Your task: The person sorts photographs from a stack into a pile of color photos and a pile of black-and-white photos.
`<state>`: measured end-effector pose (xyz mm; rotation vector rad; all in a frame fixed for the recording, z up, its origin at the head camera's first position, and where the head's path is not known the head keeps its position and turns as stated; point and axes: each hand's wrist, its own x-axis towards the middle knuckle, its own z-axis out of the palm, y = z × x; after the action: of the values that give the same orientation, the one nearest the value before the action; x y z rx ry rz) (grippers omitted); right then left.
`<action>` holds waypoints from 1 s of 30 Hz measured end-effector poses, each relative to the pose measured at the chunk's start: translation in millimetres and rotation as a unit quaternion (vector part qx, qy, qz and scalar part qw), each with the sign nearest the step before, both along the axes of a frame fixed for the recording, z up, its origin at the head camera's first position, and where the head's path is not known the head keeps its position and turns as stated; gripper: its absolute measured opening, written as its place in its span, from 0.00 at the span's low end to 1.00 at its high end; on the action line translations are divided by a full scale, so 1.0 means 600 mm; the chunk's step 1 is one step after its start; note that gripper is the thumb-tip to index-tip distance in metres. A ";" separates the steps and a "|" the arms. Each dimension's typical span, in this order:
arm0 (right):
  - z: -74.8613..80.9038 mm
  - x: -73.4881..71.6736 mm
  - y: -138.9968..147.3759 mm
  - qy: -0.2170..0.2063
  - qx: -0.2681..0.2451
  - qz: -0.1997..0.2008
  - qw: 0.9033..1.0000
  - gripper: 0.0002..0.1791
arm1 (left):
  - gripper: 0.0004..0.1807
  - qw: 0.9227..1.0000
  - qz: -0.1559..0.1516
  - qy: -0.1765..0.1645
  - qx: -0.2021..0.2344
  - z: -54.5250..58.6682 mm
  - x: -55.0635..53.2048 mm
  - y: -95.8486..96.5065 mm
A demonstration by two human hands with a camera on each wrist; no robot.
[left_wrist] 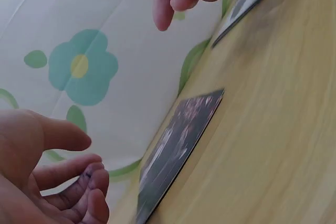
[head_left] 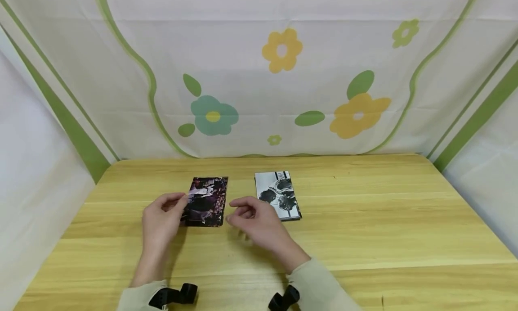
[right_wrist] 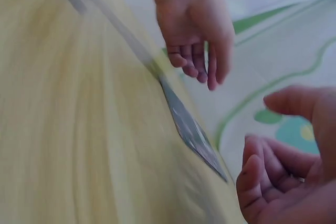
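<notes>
A small stack of photo cards, with a dark purple concert-like picture on top, lies left of centre on the table. My left hand is at its left edge; in the left wrist view a gap shows between thumb and loosely bent fingers, with nothing held. To the right lies a second stack of cards, topped by a black-and-white picture of people. My right hand hovers between the two stacks, overlapping the lower left of the black-and-white one. Its thumb and fingers are apart and hold nothing in the right wrist view.
The wooden table spreads around both stacks. A white cloth printed with flowers and green lines hangs behind the far edge, with white cloth at both sides. Each wrist wears a black strap-on camera.
</notes>
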<state>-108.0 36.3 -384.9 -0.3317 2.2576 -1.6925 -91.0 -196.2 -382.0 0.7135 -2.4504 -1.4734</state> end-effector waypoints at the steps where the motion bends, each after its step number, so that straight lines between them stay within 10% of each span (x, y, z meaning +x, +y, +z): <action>1: 0.002 -0.001 0.010 0.000 0.000 -0.001 1.000 0.24 | 0.18 1.000 0.001 0.005 0.016 0.000 -0.001 0.006; 20: -0.014 -0.029 0.209 -0.029 0.003 -0.198 0.980 0.21 | 0.10 0.985 -0.140 0.044 0.087 -0.005 -0.006 0.149; 30: -0.028 -0.037 0.219 -0.054 -0.022 -0.205 0.977 0.17 | 0.12 0.978 -0.161 0.024 0.133 -0.025 -0.010 0.168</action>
<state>-130.4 167.7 -401.5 0.2326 2.3245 -1.9001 -97.1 -95.3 -397.2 0.3223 -2.4449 -1.9370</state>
